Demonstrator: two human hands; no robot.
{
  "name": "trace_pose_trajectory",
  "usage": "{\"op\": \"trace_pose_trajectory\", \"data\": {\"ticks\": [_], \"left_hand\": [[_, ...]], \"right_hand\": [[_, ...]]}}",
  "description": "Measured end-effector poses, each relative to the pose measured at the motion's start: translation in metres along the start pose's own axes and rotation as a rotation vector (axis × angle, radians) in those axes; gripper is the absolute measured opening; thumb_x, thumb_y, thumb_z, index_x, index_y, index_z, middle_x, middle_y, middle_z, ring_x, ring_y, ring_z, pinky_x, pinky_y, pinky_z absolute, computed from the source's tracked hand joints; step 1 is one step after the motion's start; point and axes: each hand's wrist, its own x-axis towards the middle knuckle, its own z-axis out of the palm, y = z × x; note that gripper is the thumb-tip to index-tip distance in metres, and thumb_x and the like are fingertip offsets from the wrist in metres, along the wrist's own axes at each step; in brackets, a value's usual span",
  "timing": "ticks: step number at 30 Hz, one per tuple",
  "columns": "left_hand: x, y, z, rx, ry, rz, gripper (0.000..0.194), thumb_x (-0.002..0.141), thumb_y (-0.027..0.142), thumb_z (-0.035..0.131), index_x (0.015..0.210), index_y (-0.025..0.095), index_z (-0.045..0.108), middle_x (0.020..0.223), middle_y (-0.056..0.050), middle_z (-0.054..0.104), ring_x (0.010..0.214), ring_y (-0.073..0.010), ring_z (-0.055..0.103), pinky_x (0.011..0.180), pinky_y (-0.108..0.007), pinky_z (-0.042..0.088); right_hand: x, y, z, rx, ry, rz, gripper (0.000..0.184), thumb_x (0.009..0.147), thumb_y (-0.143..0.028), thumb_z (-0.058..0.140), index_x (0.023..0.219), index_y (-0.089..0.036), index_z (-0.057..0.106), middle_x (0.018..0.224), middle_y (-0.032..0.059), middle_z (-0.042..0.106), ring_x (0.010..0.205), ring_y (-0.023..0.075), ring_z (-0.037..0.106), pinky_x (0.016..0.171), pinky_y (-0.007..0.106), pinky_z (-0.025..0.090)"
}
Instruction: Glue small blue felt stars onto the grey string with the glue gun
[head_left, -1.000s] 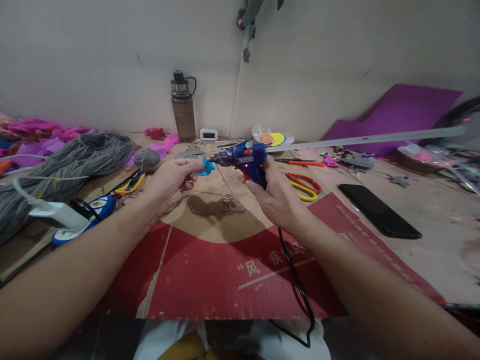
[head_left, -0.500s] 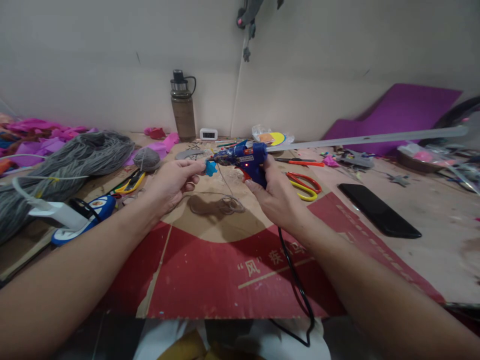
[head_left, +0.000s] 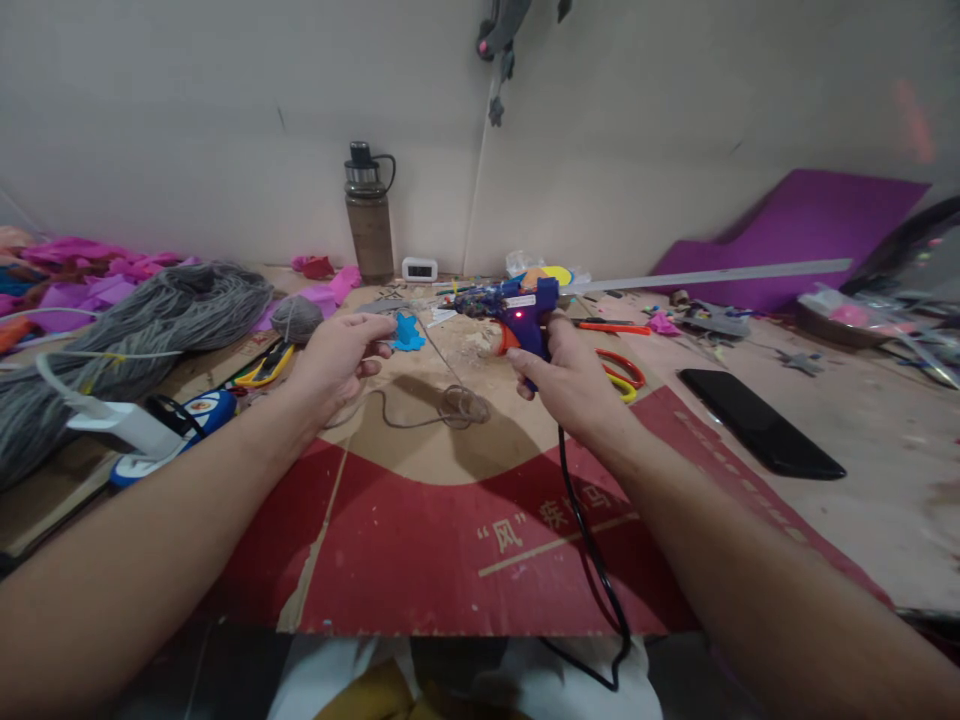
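My right hand [head_left: 570, 380] is wrapped round the grip of a blue glue gun [head_left: 517, 308] with a red light on; its nozzle points left and its black cord [head_left: 592, 560] trails down toward me. My left hand [head_left: 337, 355] pinches a small blue star-shaped piece [head_left: 407, 332] with a thin grey strand hanging from it. A gap of bare cardboard separates the nozzle from the blue piece. A coil of grey yarn [head_left: 461, 405] lies on the red and tan cardboard sheet [head_left: 420, 540] under both hands.
A grey yarn skein [head_left: 127, 330] and a small yarn ball [head_left: 295, 318] lie left, beside pink paper scraps [head_left: 90, 275]. A bottle [head_left: 369, 215] and a white clock [head_left: 419, 268] stand at the wall. Red-yellow scissors [head_left: 622, 370], a black phone [head_left: 757, 420] and a long ruler [head_left: 712, 276] are on the right.
The glue gun has moved right and away from the blue piece, which it nearly touched before. My left hand has drawn slightly left and lower with the piece.
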Motion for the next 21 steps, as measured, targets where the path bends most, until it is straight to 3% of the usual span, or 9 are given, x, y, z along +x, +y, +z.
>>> {"op": "trace_pose_trajectory", "data": {"ticks": [2,5,12,14,18,21], "left_hand": [[-0.001,0.001,0.0,0.014,0.003,0.025,0.009,0.067,0.015,0.069,0.066,0.012,0.061,0.058,-0.001,0.054,0.047,-0.0049,0.047,0.035,-0.013,0.02],[-0.002,0.001,0.0,0.032,-0.004,0.084,0.011,0.067,0.017,0.071,0.067,0.013,0.061,0.058,0.0,0.055,0.046,-0.0052,0.047,0.036,-0.014,0.022],[-0.007,0.001,0.003,0.023,-0.067,0.145,0.012,0.067,0.019,0.073,0.067,0.014,0.062,0.056,0.002,0.05,0.045,-0.0048,0.041,0.038,-0.016,0.024],[-0.008,0.001,0.004,0.01,-0.087,0.156,0.011,0.067,0.019,0.073,0.068,0.014,0.063,0.057,0.002,0.05,0.046,-0.0049,0.04,0.038,-0.016,0.024],[-0.009,0.002,0.004,0.007,-0.108,0.158,0.011,0.068,0.019,0.073,0.068,0.014,0.064,0.056,0.002,0.049,0.047,-0.0053,0.04,0.039,-0.017,0.025],[-0.01,0.002,0.004,0.005,-0.111,0.144,0.012,0.068,0.02,0.074,0.067,0.014,0.064,0.056,0.002,0.05,0.047,-0.0052,0.041,0.039,-0.016,0.026]], "right_hand": [[0.004,0.006,0.001,0.08,-0.005,0.18,0.016,0.084,-0.023,0.052,0.098,-0.023,0.044,0.069,-0.0037,0.053,0.048,0.0115,0.051,0.045,0.027,0.048],[0.01,0.012,0.004,0.131,-0.026,0.364,0.013,0.082,-0.015,0.052,0.086,-0.022,0.042,0.067,-0.003,0.055,0.046,0.0101,0.051,0.041,0.024,0.045],[0.014,0.017,0.008,0.008,-0.183,0.664,0.006,0.086,-0.016,0.052,0.084,-0.019,0.047,0.051,-0.0027,0.054,0.036,0.0157,0.055,0.032,0.025,0.039],[0.015,0.018,0.007,0.007,-0.184,0.662,0.007,0.086,-0.016,0.051,0.081,-0.019,0.049,0.052,-0.0022,0.054,0.035,0.0142,0.053,0.032,0.025,0.039],[0.016,0.02,0.005,-0.007,-0.117,0.491,0.008,0.086,-0.016,0.053,0.081,-0.019,0.047,0.061,-0.0013,0.058,0.041,0.0103,0.053,0.038,0.023,0.044],[0.013,0.022,0.003,-0.139,-0.162,0.478,0.008,0.089,-0.025,0.053,0.089,-0.02,0.047,0.064,0.0008,0.06,0.044,0.0133,0.056,0.043,0.026,0.047]]}}
